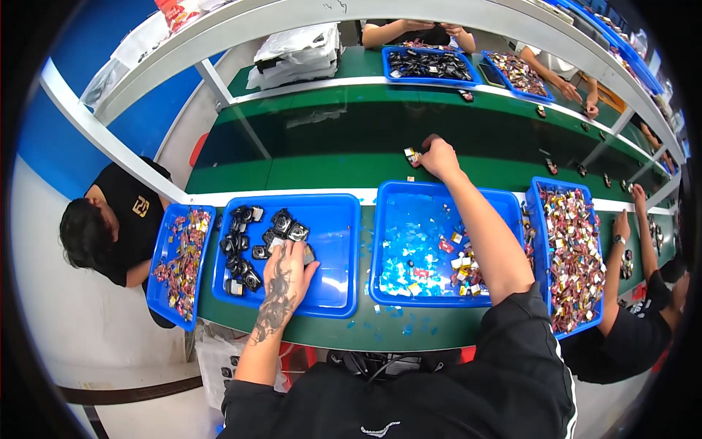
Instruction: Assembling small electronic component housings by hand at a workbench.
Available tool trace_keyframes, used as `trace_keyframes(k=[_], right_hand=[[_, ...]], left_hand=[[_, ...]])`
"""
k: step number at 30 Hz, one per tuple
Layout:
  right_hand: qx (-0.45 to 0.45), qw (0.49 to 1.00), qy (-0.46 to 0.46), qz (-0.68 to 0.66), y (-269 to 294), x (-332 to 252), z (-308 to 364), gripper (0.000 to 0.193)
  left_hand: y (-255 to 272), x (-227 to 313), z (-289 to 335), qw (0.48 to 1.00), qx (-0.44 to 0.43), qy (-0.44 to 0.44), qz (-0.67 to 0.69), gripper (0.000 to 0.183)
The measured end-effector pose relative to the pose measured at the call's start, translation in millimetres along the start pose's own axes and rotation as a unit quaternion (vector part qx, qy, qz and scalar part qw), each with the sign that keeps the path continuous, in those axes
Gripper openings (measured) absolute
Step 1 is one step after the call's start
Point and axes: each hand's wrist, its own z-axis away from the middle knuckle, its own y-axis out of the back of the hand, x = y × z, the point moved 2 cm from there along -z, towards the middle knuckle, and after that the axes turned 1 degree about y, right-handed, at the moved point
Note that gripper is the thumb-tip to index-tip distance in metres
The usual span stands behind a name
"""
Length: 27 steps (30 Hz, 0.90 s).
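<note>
The right hand [441, 157] reaches above the centre of the frame, with a small white, yellow and pink part [411, 156] at its fingertips over the green belt [322, 164]; I cannot tell whether the fingers are clamped on it. Its forearm stands in the way of the middle tray [376, 245], hiding the upper right of it. Blue scraps [409, 252] cover much of that tray's floor, and loose coloured parts [468, 271] gather at its right side.

Left of centre, the left hand [287, 267] lies over the black parts [235, 249] in a blue tray [333, 271], its thumb apart from the fingers. It covers some of them, so I cannot tell whether it grips one.

A narrow tray [170, 316] of mixed parts stands at the far left of the trays, beside a person [121, 227] in black. At right, another tray [545, 256] is heaped with parts, near a co-worker's arm [614, 271]. Blue bits lie on the green worktop [351, 333] at lower centre. A white beam [241, 29] crosses the top of the frame, above a plastic-wrapped stack [296, 55] and a tray of black pieces [431, 66]
</note>
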Motion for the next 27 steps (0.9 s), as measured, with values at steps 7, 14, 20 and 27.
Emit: trace_keyframes(k=[7, 14, 20, 27], right_hand=[[0.058, 0.977, 0.175, -0.11, 80.8, -40.3, 105.2, 0.014], [-0.087, 0.98, 0.177, 0.001, 59.0, -10.4, 237.3, 0.014], [-0.027, 0.978, 0.205, -0.002, 33.0, -23.2, 241.9, 0.019], [-0.05, 0.971, 0.192, -0.136, 39.4, -25.3, 241.6, 0.013]], left_hand=[[-8.0, 0.1, -7.1, 0.995, 0.02, -0.01, 0.094, 0.02], [-15.3, -12.0, -4.7, 0.998, 0.042, 0.048, 0.023, 0.029], [-15.4, -3.8, -5.7, 0.973, 0.01, 0.069, 0.219, 0.016], [-20.0, 43.0, -17.6, 0.564, -0.139, 0.197, 0.79, 0.014]])
